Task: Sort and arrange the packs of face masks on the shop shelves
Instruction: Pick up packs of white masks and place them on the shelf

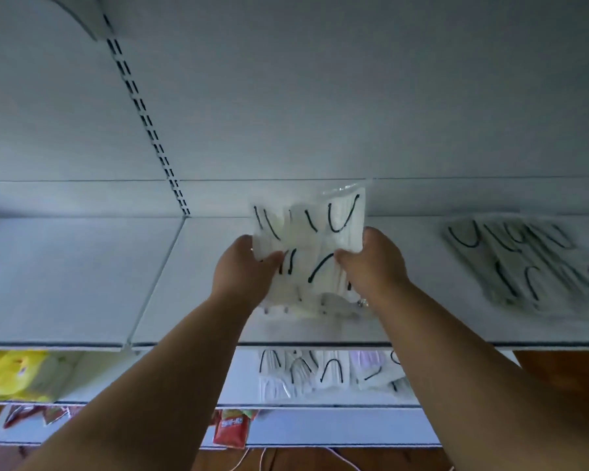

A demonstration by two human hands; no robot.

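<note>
Two hands grip one clear pack of white face masks (308, 239) above the upper shelf (191, 300): left hand (244, 266) pinches its left edge, right hand (374, 263) its right edge. Pack stands tilted, long axis running away toward the back panel. Another pack (524, 260) lies flat, well apart to the right, nearer the right hand.

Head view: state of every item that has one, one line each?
Held mask pack: upright, gripped from both sides over the upper shelf.
Left hand: grips the pack's left edge.
Right hand: grips the pack's right edge.
Mask pile: lying flat on the upper shelf, right, blurred.
Lower mask packs: lying on the shelf below.
Yellow packets: on the lower shelf, left.
</note>
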